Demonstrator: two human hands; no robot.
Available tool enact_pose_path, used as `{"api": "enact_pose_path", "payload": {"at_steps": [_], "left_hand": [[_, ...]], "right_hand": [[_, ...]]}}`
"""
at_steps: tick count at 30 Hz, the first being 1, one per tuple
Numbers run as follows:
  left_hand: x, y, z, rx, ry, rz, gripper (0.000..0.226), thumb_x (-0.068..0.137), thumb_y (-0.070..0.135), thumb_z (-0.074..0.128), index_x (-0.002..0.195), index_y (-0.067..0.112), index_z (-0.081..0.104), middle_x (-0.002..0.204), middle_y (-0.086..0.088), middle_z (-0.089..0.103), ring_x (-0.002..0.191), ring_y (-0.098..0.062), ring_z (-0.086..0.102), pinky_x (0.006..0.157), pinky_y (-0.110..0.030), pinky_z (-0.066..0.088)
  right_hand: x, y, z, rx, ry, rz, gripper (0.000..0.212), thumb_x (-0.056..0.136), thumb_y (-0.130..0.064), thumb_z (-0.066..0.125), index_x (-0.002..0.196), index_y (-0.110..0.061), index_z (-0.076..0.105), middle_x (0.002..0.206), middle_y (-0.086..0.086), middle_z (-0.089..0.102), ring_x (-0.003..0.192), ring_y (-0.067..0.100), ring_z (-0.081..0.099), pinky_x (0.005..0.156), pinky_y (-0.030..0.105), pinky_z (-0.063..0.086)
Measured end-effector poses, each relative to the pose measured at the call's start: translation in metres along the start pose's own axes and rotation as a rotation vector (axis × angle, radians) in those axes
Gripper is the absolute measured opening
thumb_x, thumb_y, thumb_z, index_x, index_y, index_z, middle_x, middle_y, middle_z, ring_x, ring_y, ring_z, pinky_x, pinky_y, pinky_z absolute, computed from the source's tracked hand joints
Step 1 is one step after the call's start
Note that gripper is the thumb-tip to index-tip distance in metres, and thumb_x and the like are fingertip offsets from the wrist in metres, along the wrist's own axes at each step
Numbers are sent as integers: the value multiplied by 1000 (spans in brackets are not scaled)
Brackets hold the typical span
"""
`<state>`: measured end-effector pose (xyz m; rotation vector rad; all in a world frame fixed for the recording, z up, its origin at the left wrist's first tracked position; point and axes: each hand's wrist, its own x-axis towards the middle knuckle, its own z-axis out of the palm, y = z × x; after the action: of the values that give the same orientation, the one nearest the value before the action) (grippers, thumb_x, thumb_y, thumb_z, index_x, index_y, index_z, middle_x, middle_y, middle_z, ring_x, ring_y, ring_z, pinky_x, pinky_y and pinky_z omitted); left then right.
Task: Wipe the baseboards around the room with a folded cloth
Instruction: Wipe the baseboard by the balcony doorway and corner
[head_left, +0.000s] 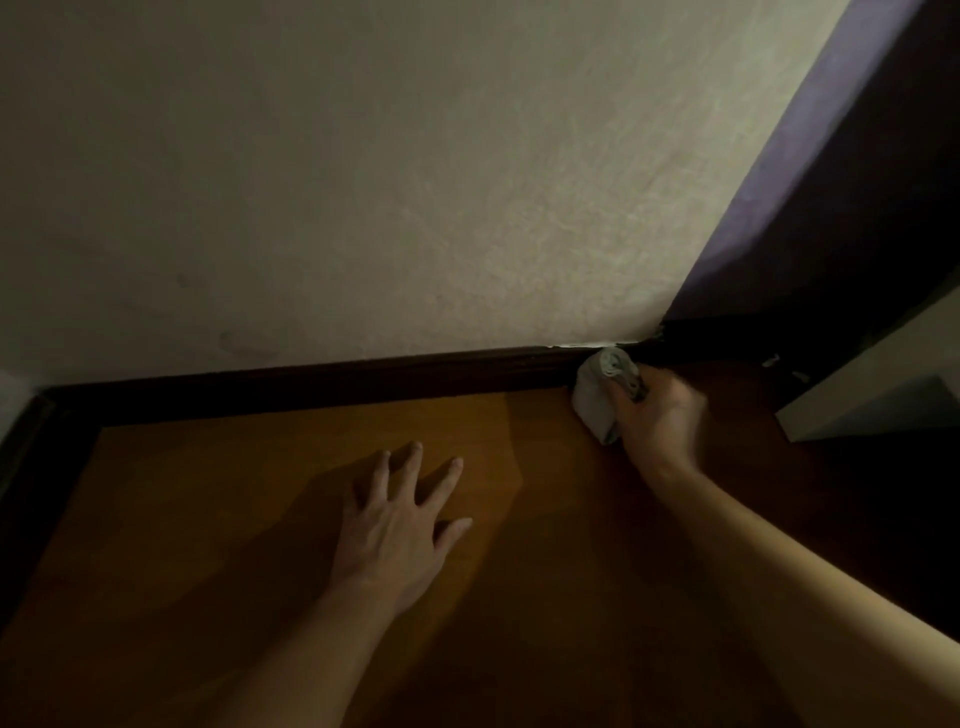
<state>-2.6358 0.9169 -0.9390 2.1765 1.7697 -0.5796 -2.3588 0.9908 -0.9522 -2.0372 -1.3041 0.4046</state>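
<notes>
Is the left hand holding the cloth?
No, the right hand grips the cloth; the left hand is spread open, holding nothing.

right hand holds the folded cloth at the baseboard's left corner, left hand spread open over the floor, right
Wrong corner: the head view shows the right hand holding the folded cloth at the right corner of the baseboard. The rest stands.

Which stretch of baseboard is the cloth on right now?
The long baseboard under the cream wall, at its right end, where the right hand holds the cloth against it. The left-side baseboard has nothing on it.
</notes>
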Motion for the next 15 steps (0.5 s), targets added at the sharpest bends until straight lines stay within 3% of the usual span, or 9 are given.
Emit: {"api": "enact_pose_path", "payload": {"at_steps": [3, 7, 10, 12, 15], "left_hand": [[0, 7, 2, 1, 4, -29, 67, 96, 71, 13, 149, 53, -25, 166, 0, -25, 154, -35, -15, 122, -62, 9], [1, 7, 1, 8, 0, -33, 67, 93, 73, 9, 147, 55, -27, 166, 1, -24, 154, -34, -15, 122, -62, 11], [0, 8, 2, 29, 3, -44, 71, 81, 75, -6, 145, 55, -29, 166, 1, -23, 154, -33, -13, 122, -61, 13], [1, 9, 2, 31, -3, -50, 68, 87, 75, 1, 146, 55, -28, 166, 1, -23, 154, -33, -13, 122, -61, 14], [2, 10, -1, 29, -12, -48, 70, 86, 74, 4, 147, 55, -27, 166, 1, -24, 154, -33, -14, 122, -60, 15]], "right_hand": [[0, -7, 0, -31, 0, -97, 25, 91, -39, 68, 87, -15, 71, 81, 3, 64, 69, 16, 57, 56, 26, 36], [4, 8, -4, -26, 7, -6, 28, 89, -47, 61, 90, -20, 71, 83, 2, 67, 71, 17, 63, 58, 31, 52], [2, 0, 0, 17, -19, -54, 20, 90, -40, 65, 86, -20, 70, 83, 2, 65, 68, 14, 60, 55, 28, 47], [2, -5, 2, -28, -32, -114, 19, 89, -35, 70, 86, -17, 70, 83, 2, 64, 69, 15, 59, 56, 30, 48], [10, 8, -12, -53, -15, -10, 22, 91, -41, 67, 94, -19, 71, 90, 2, 67, 79, 19, 64, 63, 33, 53]]}}
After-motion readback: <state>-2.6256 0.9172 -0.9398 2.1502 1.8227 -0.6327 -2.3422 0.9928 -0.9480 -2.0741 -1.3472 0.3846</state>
